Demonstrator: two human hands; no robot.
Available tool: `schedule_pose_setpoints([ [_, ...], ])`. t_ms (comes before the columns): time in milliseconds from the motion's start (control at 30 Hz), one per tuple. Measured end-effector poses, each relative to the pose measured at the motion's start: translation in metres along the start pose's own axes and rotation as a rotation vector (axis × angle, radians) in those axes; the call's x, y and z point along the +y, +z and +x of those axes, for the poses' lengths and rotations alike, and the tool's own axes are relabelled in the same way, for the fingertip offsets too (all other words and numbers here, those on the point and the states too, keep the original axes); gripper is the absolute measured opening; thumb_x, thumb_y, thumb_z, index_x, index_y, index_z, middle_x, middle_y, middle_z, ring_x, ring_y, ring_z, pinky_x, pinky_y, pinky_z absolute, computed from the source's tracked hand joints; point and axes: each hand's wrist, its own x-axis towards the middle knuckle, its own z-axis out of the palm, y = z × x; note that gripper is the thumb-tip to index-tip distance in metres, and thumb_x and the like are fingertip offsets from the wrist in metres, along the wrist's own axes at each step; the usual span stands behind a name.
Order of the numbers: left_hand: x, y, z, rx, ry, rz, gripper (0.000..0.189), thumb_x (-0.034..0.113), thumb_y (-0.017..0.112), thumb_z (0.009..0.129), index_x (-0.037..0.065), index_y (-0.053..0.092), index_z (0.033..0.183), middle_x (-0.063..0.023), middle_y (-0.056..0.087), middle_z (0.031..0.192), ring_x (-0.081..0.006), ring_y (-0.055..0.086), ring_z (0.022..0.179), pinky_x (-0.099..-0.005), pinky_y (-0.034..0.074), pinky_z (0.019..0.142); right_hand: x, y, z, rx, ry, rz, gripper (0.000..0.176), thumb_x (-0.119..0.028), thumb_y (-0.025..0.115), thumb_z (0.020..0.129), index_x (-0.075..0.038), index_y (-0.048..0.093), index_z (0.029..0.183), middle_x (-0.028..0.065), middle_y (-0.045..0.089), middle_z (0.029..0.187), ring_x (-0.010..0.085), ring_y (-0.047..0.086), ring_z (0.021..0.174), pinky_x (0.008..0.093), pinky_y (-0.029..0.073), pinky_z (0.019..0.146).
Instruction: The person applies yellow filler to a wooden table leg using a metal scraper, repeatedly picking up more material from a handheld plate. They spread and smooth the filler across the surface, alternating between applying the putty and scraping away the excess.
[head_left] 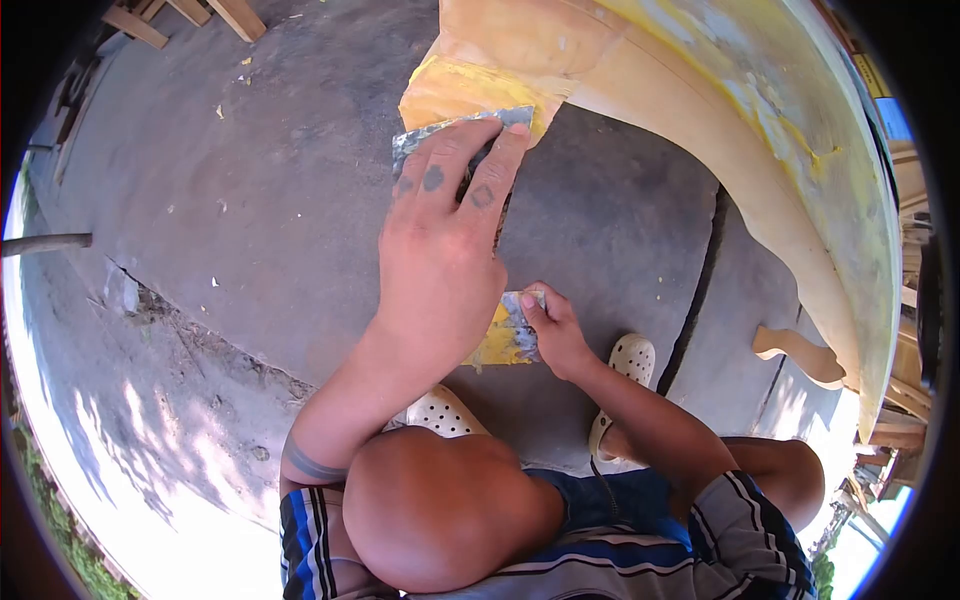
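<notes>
My left hand (445, 205) reaches forward, palm down, with its fingers spread along a grey, smeared putty scraper (408, 148). The scraper's blade lies against the end of a large curved wooden piece (640, 70), which is coated there with yellow putty (470, 90). Part of the scraper is hidden beneath my fingers. Nearer to my body, my right hand (557, 333) pinches the edge of a small flat plate (515, 325) smeared with yellow and grey putty. My left forearm and hand cover part of this plate's left side.
The wooden piece sweeps down the right side, with yellow streaks on its outer face. A small curved wood offcut (800, 357) lies on the concrete floor (270, 220). Wooden legs (237, 18) stand at the upper left. My feet wear cream clogs (632, 362).
</notes>
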Motion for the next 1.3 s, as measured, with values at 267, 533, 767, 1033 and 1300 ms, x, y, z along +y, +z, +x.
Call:
schedule_pose_setpoints([
  [267,-0.001,-0.010,-0.012,-0.113,0.131,0.103,0.050,0.003,0.058,0.072,0.002,0.056,0.122,-0.0130,0.053,0.117,-0.0326,0.052,0.110,-0.0456,0.044,0.091,-0.006,0.000,0.000,0.008,0.008,-0.005,0.026,-0.026,0.046,0.100,-0.004,0.052,0.088,-0.0019,0.051,0.074,0.0048,0.044,0.071,0.0238,0.041,0.064],
  [533,0.019,-0.008,-0.001,-0.220,0.048,0.111,0.063,-0.018,0.050,0.064,0.006,0.056,0.122,-0.0118,0.056,0.117,-0.0353,0.053,0.109,-0.0428,0.046,0.088,0.002,0.001,0.002,-0.014,-0.060,0.006,0.029,-0.028,0.047,0.099,-0.001,0.052,0.090,0.0038,0.051,0.071,0.0101,0.044,0.069,0.0291,0.041,0.064],
  [767,0.009,-0.028,0.013,-0.097,-0.016,0.147,0.057,-0.011,0.053,0.067,0.005,0.056,0.122,-0.0120,0.055,0.116,-0.0340,0.052,0.108,-0.0431,0.045,0.088,0.001,-0.001,0.002,-0.024,-0.051,0.017,0.028,-0.028,0.047,0.099,-0.002,0.052,0.091,0.0043,0.051,0.072,0.0102,0.044,0.070,0.0292,0.042,0.064],
  [1033,0.009,-0.026,0.016,-0.089,0.078,0.309,0.043,0.006,0.057,0.075,0.003,0.058,0.118,-0.0111,0.054,0.116,-0.0310,0.051,0.108,-0.0449,0.042,0.091,-0.002,-0.003,0.000,-0.034,-0.060,0.006,0.027,-0.027,0.047,0.100,-0.002,0.052,0.090,0.0028,0.050,0.072,0.0088,0.044,0.070,0.0278,0.042,0.065],
  [1300,-0.012,-0.026,-0.013,-0.160,0.243,0.338,0.044,0.010,0.058,0.076,0.006,0.060,0.120,-0.0076,0.055,0.125,-0.0292,0.050,0.118,-0.0474,0.038,0.099,0.002,-0.003,0.002,-0.001,-0.075,-0.042,0.028,-0.027,0.047,0.099,-0.001,0.052,0.091,0.0040,0.050,0.071,0.0102,0.044,0.069,0.0293,0.042,0.064],
])
